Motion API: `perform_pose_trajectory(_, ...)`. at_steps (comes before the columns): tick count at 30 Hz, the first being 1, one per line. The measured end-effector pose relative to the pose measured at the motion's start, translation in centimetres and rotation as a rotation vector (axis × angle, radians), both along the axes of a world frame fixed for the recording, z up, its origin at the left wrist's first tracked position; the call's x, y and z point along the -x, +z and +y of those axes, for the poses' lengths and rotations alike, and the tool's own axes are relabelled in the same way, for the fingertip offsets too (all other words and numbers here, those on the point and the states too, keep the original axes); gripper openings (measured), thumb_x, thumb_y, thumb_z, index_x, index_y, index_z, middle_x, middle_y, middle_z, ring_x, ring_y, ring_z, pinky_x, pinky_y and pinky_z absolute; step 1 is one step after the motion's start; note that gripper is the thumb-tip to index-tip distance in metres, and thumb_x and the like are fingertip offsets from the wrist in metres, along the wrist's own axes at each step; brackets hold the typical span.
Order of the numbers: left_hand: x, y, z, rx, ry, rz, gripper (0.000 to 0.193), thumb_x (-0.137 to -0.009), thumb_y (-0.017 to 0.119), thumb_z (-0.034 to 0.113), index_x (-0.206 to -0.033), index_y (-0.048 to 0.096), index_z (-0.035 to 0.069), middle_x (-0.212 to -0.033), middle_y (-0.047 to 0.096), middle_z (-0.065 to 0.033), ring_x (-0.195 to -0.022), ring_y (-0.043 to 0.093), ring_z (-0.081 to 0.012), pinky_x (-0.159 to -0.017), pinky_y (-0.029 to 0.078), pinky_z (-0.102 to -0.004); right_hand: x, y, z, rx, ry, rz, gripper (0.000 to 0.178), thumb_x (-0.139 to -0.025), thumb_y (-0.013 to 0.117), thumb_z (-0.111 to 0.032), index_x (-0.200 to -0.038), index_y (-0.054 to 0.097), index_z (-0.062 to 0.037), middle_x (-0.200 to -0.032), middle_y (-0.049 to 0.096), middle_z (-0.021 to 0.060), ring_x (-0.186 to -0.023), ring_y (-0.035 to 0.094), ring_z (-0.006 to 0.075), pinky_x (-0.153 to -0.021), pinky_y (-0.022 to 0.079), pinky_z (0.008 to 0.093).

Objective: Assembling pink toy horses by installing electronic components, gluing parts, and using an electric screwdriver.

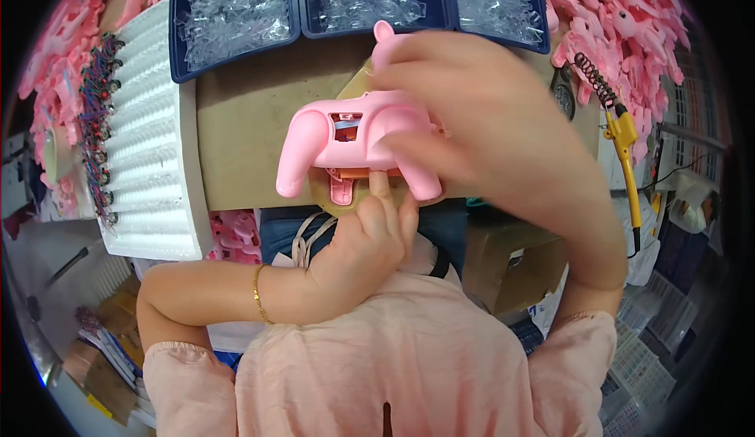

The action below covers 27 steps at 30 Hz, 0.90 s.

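Observation:
A pink plastic toy animal body [326, 134] lies at the table's front edge, its two legs toward me. Through a rectangular opening in its shell, orange and blue parts show. Below it another pink leg piece [341, 192] sticks out. My left hand [373, 229] grips the toy from the near side, one finger pressed up against its lower edge between the legs. Over the toy's right side hangs my right hand [480, 107], smeared by motion, with thumb and fingers spread around it. Past its fingers a pink rounded ear [383, 31] shows; what these fingers touch is hidden.
A dark blue divided tray [301, 1] of clear plastic pieces stands at the back. To the left is a white ribbed foam tray [149, 138] with wired parts [98, 123] along its edge. Pink toy parts [621, 24] pile up; a yellow-handled tool [625, 134] hangs right.

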State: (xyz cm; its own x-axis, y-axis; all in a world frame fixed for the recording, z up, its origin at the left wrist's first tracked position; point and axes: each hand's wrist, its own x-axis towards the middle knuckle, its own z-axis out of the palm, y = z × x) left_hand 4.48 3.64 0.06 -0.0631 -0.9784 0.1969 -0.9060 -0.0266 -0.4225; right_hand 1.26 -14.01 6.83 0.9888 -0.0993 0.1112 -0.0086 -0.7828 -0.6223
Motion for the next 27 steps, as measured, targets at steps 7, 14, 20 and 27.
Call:
perform_pose_trajectory(7,0.7,-0.2,0.1,-0.122,0.008,0.107,0.006,-0.074,0.052,0.012,-0.078,0.056,0.015,-0.101,0.064,-0.0209,-0.055,0.035,-0.0087,-0.043,0.026,-0.0208,-5.3,-0.6,0.6,0.179,0.311,0.684,0.042,-0.063,0.067,-0.022,-0.097,0.056,-0.0006,-0.094,0.060,0.0134,-0.086,0.058,0.0286,-0.091,0.039,0.0399)
perform_pose_trajectory(14,0.1,-0.7,0.4,-0.082,-0.011,-0.078,0.041,-0.078,0.048,0.008,-0.118,0.056,0.007,-0.112,0.057,-0.0253,-0.055,0.032,-0.0083,-0.042,0.026,-0.0194,-0.2,1.3,0.3,-0.179,-0.128,0.520,0.059,-0.071,0.066,-0.018,-0.123,0.044,-0.0007,-0.108,0.057,0.0158,-0.100,0.057,0.0191,-0.089,0.042,0.0320)
perform_pose_trajectory(20,-0.2,-0.8,0.8,-0.068,-0.007,-0.080,0.040,-0.078,0.050,0.009,-0.117,0.056,0.007,-0.110,0.060,-0.0233,-0.054,0.031,-0.0079,-0.042,0.027,-0.0190,-0.8,1.2,0.8,-0.718,-0.360,0.599,0.063,-0.072,0.068,-0.017,-0.126,0.041,0.0037,-0.113,0.052,0.0111,-0.103,0.051,0.0141,-0.086,0.043,0.0279)
perform_pose_trajectory(27,-1.2,-2.2,2.5,-0.015,0.087,0.738,0.037,-0.072,0.055,0.014,-0.109,0.055,0.010,-0.087,0.055,-0.0044,-0.069,0.054,-0.0137,-0.053,0.046,-0.0291,-0.6,-0.4,0.1,0.224,0.279,0.377,0.069,-0.056,0.076,-0.019,-0.119,0.050,-0.0034,-0.110,0.054,0.0128,-0.105,0.047,0.0332,-0.098,0.031,0.0406)
